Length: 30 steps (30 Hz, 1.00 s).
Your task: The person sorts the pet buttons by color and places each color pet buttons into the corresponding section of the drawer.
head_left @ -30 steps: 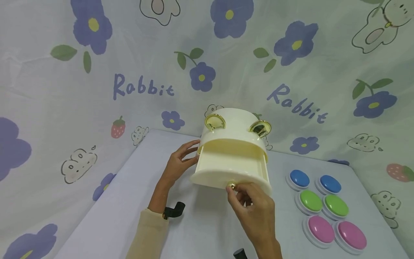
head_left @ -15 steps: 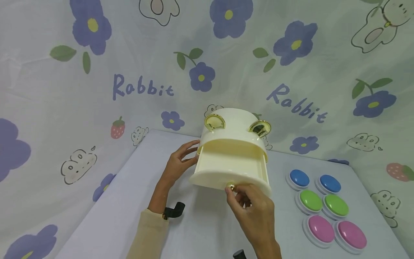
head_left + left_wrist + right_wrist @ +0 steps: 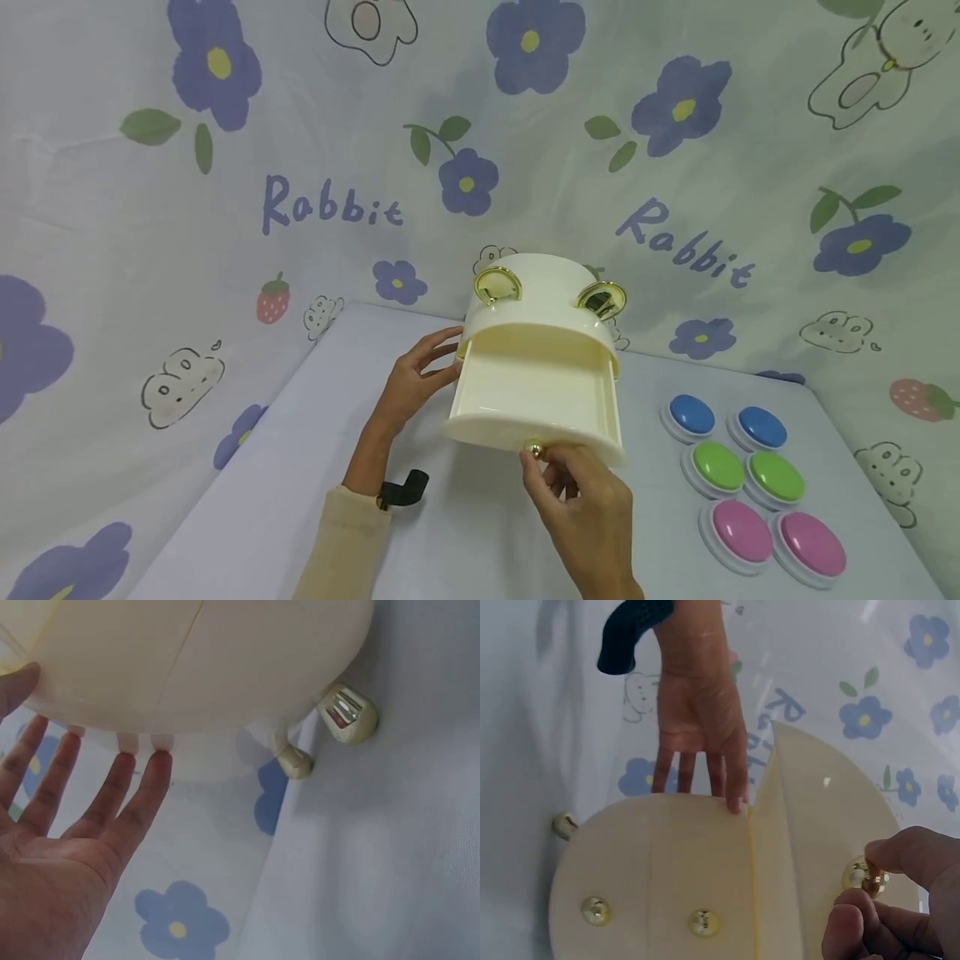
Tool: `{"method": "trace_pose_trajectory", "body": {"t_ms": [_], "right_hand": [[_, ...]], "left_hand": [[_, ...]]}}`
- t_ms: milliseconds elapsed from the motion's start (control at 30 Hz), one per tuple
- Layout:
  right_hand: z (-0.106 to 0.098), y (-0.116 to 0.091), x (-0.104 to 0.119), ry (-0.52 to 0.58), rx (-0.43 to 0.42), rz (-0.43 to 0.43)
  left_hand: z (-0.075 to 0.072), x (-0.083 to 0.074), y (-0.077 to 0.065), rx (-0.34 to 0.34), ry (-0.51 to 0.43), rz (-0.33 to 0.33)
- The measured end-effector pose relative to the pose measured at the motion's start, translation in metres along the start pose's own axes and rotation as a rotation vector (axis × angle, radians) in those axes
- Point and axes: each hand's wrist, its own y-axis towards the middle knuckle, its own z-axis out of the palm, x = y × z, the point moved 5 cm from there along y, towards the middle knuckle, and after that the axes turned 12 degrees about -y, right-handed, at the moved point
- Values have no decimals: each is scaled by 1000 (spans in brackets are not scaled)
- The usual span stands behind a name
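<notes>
A cream, rounded storage box with two gold ears stands on the table. Its top drawer is pulled out toward me, and no contents show inside it. My right hand pinches the drawer's gold knob between thumb and fingers. On the box's left side rests my left hand, fingertips against the wall and thumb near the front edge, fingers fairly straight. Two lower gold knobs appear on the box front in the right wrist view. Gold feet show beneath it in the left wrist view.
To the right lie pairs of blue, green and pink dome buttons on white bases. A patterned cloth hangs behind the white table. A black wrist mount juts from the left forearm.
My right hand has moved slightly toward me with the knob, and the drawer is out a little further. The left hand stays on the box's side.
</notes>
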Motion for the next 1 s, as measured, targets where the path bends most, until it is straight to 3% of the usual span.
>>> {"method": "trace_pose_trajectory", "body": {"t_ms": [267,400,633,867,1000], "right_hand": [[-10,-16,-15,-22,50,33],[-23,-24,-37,-66,108,130],[-51,-31,-119,-343,262,314],[-92,-58,-209,-533,515,497],[-102,-70,-237,-596,578,484]], "left_hand": [[9,11,4,22,7,-24],[4,7,2,5,23,-43],[4,-24,-1,3,16,-6],[12,-19,2,23,-3,-10],[9,-20,1,11,7,-9]]}}
